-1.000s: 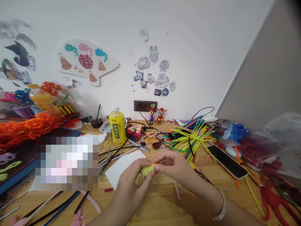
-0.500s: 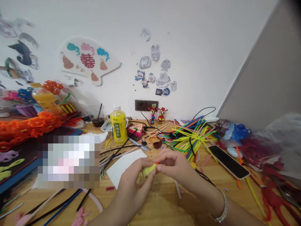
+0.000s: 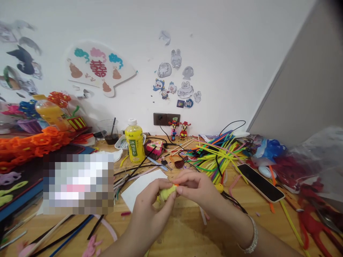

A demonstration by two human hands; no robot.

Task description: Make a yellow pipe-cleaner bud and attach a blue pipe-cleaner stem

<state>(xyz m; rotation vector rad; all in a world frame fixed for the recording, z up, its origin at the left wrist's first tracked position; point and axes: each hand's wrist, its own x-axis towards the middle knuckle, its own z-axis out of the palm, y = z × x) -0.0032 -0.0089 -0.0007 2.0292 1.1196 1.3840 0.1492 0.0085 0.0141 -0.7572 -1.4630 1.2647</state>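
Both of my hands meet over the middle of the wooden table [image 3: 187, 235]. My left hand [image 3: 150, 210] is closed around a small fuzzy yellow pipe-cleaner piece [image 3: 166, 193]. My right hand [image 3: 197, 189] pinches the orange tip at that piece's right end, fingers pressed together. A beaded bracelet [image 3: 252, 237] sits on my right wrist. A white sheet of paper [image 3: 139, 187] lies just behind my left hand.
A heap of coloured pipe cleaners [image 3: 217, 151] lies behind my hands, with a phone [image 3: 259, 182] to its right. A yellow drink bottle [image 3: 134, 142], a cup [image 3: 108, 132], orange pipe-cleaner flowers [image 3: 29, 142] and loose black stems [image 3: 72, 232] fill the left side. Red pipe-cleaner shapes [image 3: 313, 221] lie far right.
The hands stay together on the yellow piece with only slight finger shifts. The view has drifted a little.
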